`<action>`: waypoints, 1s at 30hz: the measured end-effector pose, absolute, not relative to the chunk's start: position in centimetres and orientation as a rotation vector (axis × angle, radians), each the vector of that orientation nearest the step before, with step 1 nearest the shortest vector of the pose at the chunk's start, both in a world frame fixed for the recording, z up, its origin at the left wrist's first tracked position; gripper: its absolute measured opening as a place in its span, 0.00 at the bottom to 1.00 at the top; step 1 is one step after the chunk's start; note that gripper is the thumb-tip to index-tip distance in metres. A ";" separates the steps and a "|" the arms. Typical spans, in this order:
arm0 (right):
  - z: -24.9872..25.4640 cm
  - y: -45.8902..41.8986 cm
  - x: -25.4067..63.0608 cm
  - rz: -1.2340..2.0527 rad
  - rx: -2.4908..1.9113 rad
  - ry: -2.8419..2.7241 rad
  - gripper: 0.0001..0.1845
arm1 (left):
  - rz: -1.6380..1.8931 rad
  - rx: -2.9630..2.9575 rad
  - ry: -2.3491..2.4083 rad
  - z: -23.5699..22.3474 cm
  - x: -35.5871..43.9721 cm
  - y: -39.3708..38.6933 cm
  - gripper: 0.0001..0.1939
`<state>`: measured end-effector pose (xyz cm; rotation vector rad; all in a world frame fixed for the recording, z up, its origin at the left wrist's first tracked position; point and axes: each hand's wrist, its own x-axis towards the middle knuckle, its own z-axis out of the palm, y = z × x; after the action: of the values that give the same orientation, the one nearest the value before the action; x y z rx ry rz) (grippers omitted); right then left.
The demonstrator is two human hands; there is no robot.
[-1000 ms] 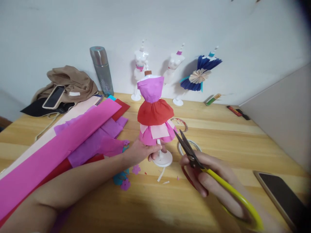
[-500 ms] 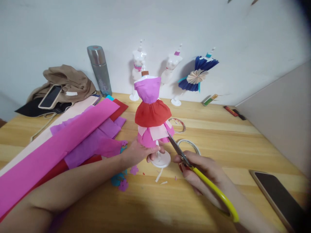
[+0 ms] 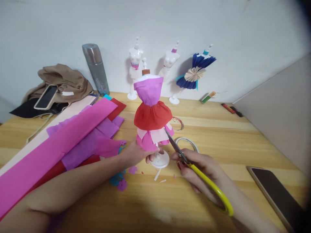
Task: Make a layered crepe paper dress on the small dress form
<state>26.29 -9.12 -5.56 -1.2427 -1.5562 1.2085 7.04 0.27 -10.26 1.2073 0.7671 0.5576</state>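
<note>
A small mannequin (image 3: 149, 92) stands in front of me in a paper dress: purple bodice, red overskirt (image 3: 153, 116), then pale pink strips (image 3: 159, 134) over a bright pink layer. My left hand (image 3: 136, 151) is closed around the mannequin's lower part, under the skirt hem; some of its fingers are hidden behind the stand. Yellow-handled scissors (image 3: 209, 186) are gripped in my right hand (image 3: 201, 168). Their blades point up and left, with the tips at the right edge of a pale pink strip. The white round base (image 3: 159, 159) rests on the table.
Coloured crepe paper sheets (image 3: 58, 145) lie at left, with paper flowers (image 3: 122, 184) and scraps nearby. Tape rolls (image 3: 187, 144) lie behind my right hand. A phone (image 3: 274, 194) is at right. Other mannequins (image 3: 170, 60), a navy pleated dress (image 3: 195, 72) and a flask (image 3: 97, 71) stand at the back.
The mannequin is turned or tilted slightly in my left hand. The scissors stay at the pale pink strip, their tips a little higher. The whole view has shifted slightly.
</note>
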 end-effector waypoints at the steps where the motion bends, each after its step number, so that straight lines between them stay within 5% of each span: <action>1: -5.6 -9.1 26.4 1.193 -1.231 -1.583 0.10 | 0.551 1.213 0.768 -10.3 7.0 0.3 0.10; 30: -5.3 -9.3 26.3 1.260 -1.319 -1.587 0.14 | 0.501 1.293 0.710 -9.8 6.8 0.1 0.10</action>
<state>26.33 -9.32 -5.25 -1.3189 -1.5870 1.2598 6.77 0.09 -9.78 1.2930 0.7099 0.5015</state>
